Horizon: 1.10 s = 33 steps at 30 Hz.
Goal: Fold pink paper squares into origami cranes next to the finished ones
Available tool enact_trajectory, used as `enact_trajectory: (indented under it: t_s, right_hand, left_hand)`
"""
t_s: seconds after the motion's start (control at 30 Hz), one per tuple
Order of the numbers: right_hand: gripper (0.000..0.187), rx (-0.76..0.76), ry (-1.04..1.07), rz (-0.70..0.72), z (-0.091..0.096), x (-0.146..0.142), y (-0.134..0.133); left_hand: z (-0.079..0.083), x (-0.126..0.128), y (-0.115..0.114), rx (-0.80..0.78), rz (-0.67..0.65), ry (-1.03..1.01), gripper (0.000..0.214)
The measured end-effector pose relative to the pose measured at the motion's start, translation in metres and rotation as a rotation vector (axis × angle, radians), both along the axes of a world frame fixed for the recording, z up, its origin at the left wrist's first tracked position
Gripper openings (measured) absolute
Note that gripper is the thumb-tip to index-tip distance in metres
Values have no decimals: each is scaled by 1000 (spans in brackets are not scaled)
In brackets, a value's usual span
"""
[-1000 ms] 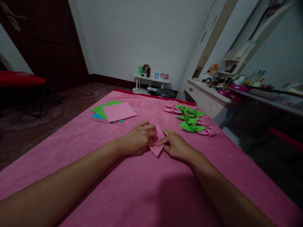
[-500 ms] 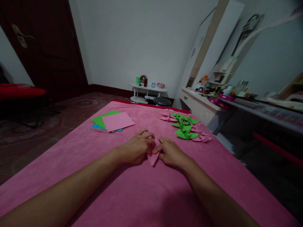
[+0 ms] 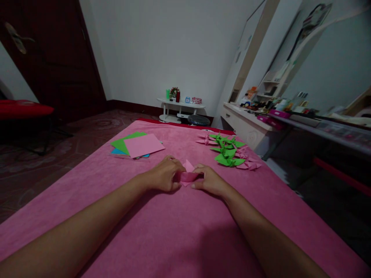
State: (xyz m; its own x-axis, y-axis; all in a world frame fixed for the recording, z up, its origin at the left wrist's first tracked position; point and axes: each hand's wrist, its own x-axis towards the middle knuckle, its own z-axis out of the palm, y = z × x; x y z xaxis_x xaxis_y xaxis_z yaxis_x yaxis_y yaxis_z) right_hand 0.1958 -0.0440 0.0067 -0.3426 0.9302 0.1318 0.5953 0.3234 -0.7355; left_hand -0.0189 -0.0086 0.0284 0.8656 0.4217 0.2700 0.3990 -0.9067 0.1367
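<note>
A folded piece of pink origami paper point(image 3: 188, 177) lies between my hands on the pink cloth point(image 3: 162, 231). Its pointed tip sticks up at the far side, and a flap stands raised across its middle. My left hand point(image 3: 165, 173) is closed on its left edge, thumb low and fingers curled above. On the other edge my right hand point(image 3: 210, 179) pinches the paper between thumb and fingers. Beyond the left hand lies a stack of square paper sheets point(image 3: 144, 145), pink on top with green and blue under it. Several folded green and pink paper cranes point(image 3: 228, 158) sit to the right.
A dressing table point(image 3: 246, 123) crowded with bottles and small items stands along the right. At the far wall is a low white table point(image 3: 181, 103) with small objects on it. A red seat point(image 3: 24, 109) and a dark door point(image 3: 52, 58) are at left.
The pink paper has opened from a flat narrow point into a raised flap with a tip pointing away. Both hands have moved slightly apart and now grip its sides. The view has tilted slightly.
</note>
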Motion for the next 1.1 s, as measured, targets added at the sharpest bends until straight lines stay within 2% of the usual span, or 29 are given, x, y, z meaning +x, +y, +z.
enact_trajectory:
  t_s: [0.47,0.7,1.1]
  right_hand:
    - [13,-5,41,4,4,-3,-2]
    - [8,61,-16,-24,-1,-4,-1]
    - [8,115,-115,-70,-5,-5,0]
  left_hand:
    - [-1,-2,2,-12,-6,-72,7]
    - [0,0,3,-3,-27,-68,1]
    - [-9,-1,7,14,-2,-80,5]
